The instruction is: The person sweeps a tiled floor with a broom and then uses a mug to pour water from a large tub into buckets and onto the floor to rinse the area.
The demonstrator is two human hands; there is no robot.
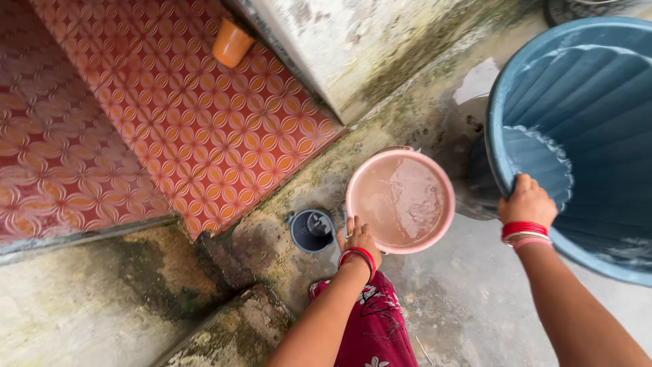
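One pink bucket [401, 201], water-filled.

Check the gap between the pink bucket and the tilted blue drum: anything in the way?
Nothing visible. The left hand holds the near rim of the pink bucket, which already has water in it. The right hand grips the rim of the blue drum. Only wet concrete floor lies between them; the small dark mug sits on the bucket's other side.
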